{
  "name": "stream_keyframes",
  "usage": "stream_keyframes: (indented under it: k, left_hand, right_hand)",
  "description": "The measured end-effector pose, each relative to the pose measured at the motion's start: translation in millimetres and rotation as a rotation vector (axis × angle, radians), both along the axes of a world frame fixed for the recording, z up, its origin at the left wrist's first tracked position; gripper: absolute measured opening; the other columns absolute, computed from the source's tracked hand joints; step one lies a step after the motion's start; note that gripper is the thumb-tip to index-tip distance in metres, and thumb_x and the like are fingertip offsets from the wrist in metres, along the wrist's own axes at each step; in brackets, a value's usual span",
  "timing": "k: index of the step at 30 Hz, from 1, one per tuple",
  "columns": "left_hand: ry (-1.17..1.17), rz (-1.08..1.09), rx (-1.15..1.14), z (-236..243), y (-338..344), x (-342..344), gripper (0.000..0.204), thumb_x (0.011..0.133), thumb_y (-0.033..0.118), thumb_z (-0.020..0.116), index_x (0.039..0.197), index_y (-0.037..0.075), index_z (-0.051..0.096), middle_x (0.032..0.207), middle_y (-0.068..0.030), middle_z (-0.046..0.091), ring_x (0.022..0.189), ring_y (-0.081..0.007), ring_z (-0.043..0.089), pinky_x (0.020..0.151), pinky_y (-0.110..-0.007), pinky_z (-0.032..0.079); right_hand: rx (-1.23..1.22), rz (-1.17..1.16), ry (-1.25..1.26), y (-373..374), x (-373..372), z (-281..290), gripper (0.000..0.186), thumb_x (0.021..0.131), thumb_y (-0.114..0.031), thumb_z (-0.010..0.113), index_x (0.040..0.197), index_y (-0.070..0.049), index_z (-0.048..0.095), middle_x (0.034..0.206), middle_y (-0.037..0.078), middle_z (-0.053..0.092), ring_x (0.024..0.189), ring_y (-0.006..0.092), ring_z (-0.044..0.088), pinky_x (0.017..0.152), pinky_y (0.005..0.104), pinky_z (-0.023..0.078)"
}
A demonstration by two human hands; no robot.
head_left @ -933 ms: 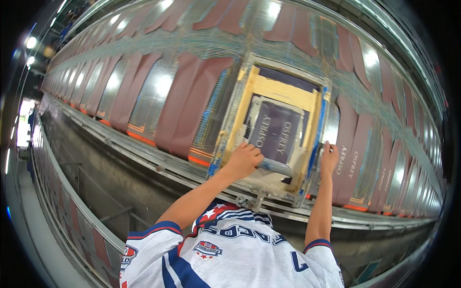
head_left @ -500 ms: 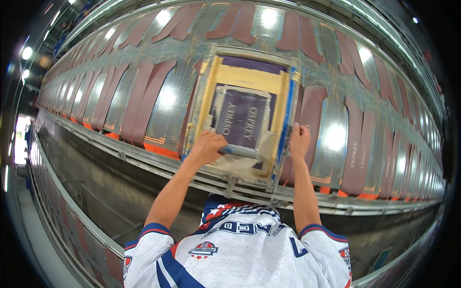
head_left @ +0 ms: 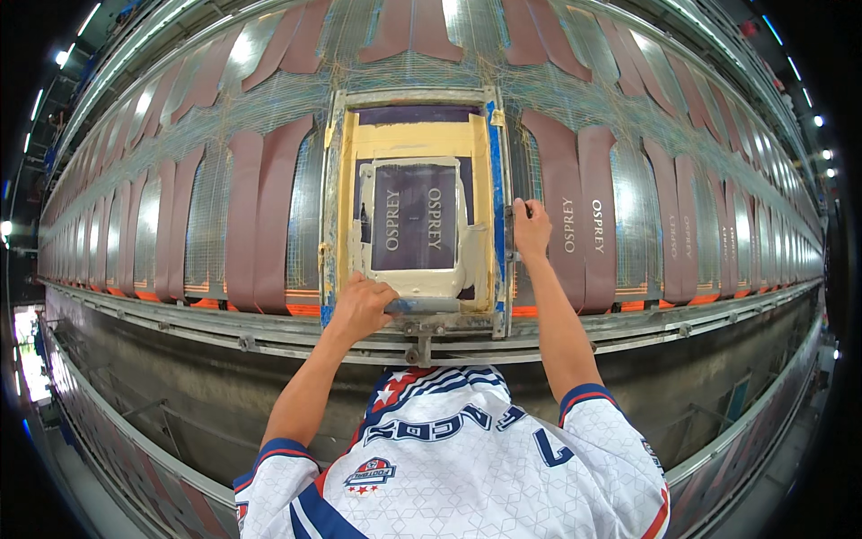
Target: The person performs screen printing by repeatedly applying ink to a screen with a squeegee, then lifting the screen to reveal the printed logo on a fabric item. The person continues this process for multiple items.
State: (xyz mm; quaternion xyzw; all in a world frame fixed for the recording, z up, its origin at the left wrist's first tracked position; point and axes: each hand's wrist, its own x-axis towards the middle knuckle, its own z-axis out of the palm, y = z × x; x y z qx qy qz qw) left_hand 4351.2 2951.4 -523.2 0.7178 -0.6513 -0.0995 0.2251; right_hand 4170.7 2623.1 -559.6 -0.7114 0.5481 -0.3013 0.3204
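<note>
A screen printing frame, metal with yellow and blue tape, lies across maroon cut panels in front of me. Its dark mesh window carries two lines of pale lettering, with cream ink around it. At the near end of the screen, my left hand is closed on the left end of a grey squeegee. My right hand is closed at the frame's right edge, by a small dark part mostly hidden by the fingers. Just beyond it lie two maroon panels with pale lettering.
Further maroon panels lie in pairs along a long, shiny table, with orange strips at its near edge. A metal rail runs along that edge, and a bracket of the frame sits at it. A second table stretches behind me.
The frame has moved left along the table and now sits straighter in view. Lettered panels show on its right where it lay before. Both hands keep their hold.
</note>
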Motion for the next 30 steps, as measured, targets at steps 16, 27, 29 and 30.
stream_keyframes:
  k: [16,27,29,30]
  left_hand:
    - [0.046,-0.018,-0.076,23.7,-202.4,178.1,0.022,0.070,0.026,0.087,0.074,0.010,0.072,0.066,-0.0060,0.067,0.066,-0.0306,0.065,0.067,-0.043,0.047]
    - [0.029,0.024,-0.183,-7.6,-128.8,113.8,0.023,0.063,0.019,0.087,0.080,0.012,0.073,0.075,-0.0053,0.069,0.072,-0.0269,0.066,0.073,-0.042,0.044]
    - [0.007,-0.004,-0.089,-10.1,-85.2,74.6,0.026,0.063,0.018,0.087,0.084,0.014,0.072,0.081,-0.0035,0.070,0.076,-0.0242,0.067,0.075,-0.041,0.043]
    - [0.021,0.014,-0.073,-8.1,-63.1,55.5,0.027,0.063,0.017,0.087,0.086,0.014,0.073,0.083,-0.0028,0.071,0.076,-0.0234,0.067,0.075,-0.040,0.042]
  right_hand:
    - [-0.078,0.905,0.285,-24.2,138.1,110.6,0.038,0.091,-0.033,0.075,0.111,-0.002,0.069,0.110,0.018,0.069,0.106,0.0366,0.063,0.091,0.0451,0.050]
    - [-0.250,0.950,0.441,42.9,100.9,51.9,0.024,0.075,-0.012,0.079,0.096,-0.007,0.070,0.093,0.013,0.067,0.097,0.0370,0.062,0.084,0.0483,0.048]
    - [-0.302,0.925,0.398,89.1,59.0,52.9,0.028,0.072,-0.009,0.078,0.098,-0.009,0.070,0.094,0.012,0.068,0.096,0.0340,0.063,0.087,0.0466,0.047]
    - [-0.308,0.942,0.343,108.2,42.1,52.7,0.029,0.072,-0.009,0.079,0.099,-0.009,0.070,0.093,0.012,0.067,0.096,0.0328,0.063,0.088,0.0457,0.047]
